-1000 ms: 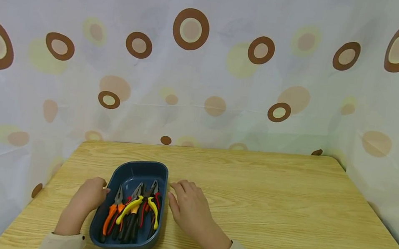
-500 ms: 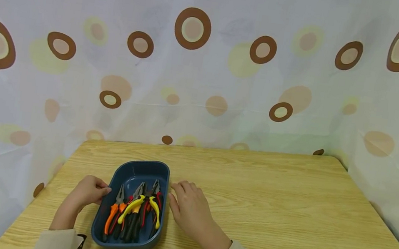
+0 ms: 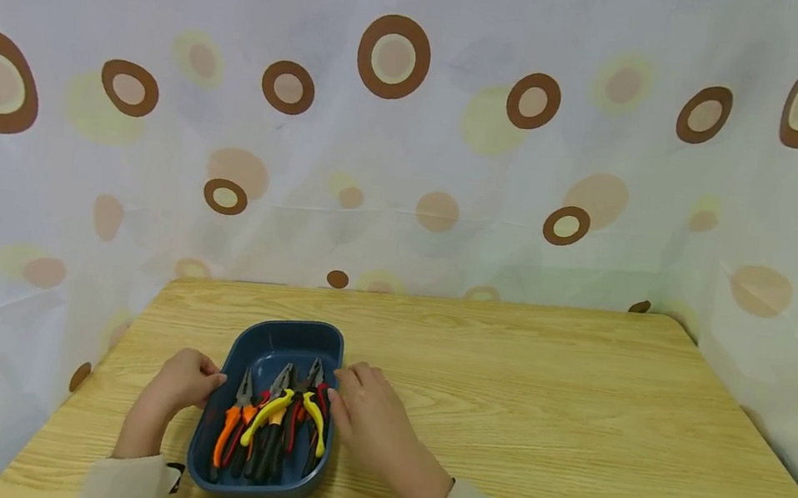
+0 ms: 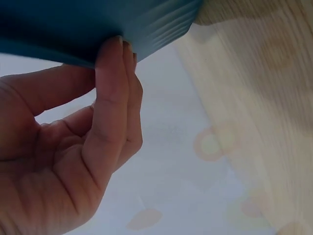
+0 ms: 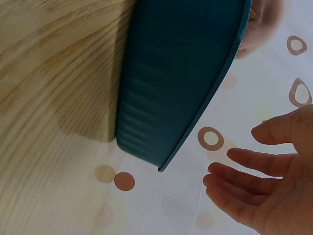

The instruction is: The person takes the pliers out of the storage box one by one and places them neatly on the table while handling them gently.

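Pinching the blue tray (image 3: 253,492) at its rim, our left hand (image 3: 181,378) clamps it between thumb and fingers. Our right hand (image 5: 274,183), fingers loosely extended, is just beside the opposite wall, not gripping. Between our hands, we see orange-handled pliers (image 3: 226,432) nearer our left, yellow-handled pliers (image 3: 263,416) nearer our right.

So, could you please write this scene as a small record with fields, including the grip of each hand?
Surface: wood-grain table
Container: dark blue tray, on the table's left part
Contents: several overlapping pliers, including orange-handled pliers at left, with yellow-handled pliers on top
Count: unclear, because of overlap
Left grip: pinches the tray's left rim
Right grip: holds nothing, beside the tray's right side, not touching
Backdrop: patterned sheet
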{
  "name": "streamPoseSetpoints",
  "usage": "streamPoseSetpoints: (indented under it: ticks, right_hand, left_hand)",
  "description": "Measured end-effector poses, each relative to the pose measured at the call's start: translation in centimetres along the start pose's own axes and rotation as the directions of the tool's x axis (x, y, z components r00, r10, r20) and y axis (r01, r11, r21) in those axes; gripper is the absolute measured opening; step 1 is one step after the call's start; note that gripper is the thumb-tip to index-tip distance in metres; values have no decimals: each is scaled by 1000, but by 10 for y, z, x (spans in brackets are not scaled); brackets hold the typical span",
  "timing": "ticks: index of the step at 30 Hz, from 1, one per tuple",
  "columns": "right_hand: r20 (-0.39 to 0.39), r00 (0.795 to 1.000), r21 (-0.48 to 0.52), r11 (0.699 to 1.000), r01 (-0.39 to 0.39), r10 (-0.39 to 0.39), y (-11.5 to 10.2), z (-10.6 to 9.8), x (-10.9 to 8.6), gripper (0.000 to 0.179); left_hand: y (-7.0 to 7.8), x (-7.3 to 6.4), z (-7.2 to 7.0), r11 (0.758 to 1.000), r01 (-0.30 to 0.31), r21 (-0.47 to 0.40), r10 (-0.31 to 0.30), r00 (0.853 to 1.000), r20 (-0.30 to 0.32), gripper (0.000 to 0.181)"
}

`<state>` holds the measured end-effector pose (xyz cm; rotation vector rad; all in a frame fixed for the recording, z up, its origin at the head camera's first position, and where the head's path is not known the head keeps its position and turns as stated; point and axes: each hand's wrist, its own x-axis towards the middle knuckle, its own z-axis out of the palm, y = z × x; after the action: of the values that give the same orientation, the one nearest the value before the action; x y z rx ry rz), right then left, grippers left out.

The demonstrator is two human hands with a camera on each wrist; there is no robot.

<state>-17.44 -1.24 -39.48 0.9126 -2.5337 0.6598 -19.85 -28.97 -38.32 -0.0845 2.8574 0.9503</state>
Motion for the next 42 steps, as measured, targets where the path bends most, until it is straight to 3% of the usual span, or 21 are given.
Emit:
streamPoseSetpoints:
  ticks: [3,11,20,25,29,33,37,42]
  right_hand:
    - [56,998,51,998,-26,23,-6,0,5,26]
    - [202,975,140,983,-118,88,-20,13,20,34]
    - [311,937,113,973,-200,156,-35,28,31,46]
    - [331,912,32,963,-267,241,-44,37,34,55]
    - [320,904,-76,959,-273,283,-49,44,34,62]
    - [300,906,-218,946,-239,298,-55,49,36,68]
    - [283,908,-370,909,-192,307,-59,54,39,74]
    - [296,898,-434,884,-176,324,-61,58,42,83]
  left_hand:
    - [4,1,1,999,-17,50,18,1000,-16,21]
    - [11,-2,2,996,-37,82,41,998,-47,44]
    - [12,-2,3,992,-45,119,53,996,-65,48]
    - [14,-2,4,993,-18,118,26,998,-63,48]
    - [13,-2,6,993,-9,116,17,998,-62,49]
    - [10,-1,8,993,-14,113,21,998,-65,49]
    - [9,-2,9,993,-1,119,8,998,-65,49]
    - [11,-4,9,991,19,129,-12,999,-52,47]
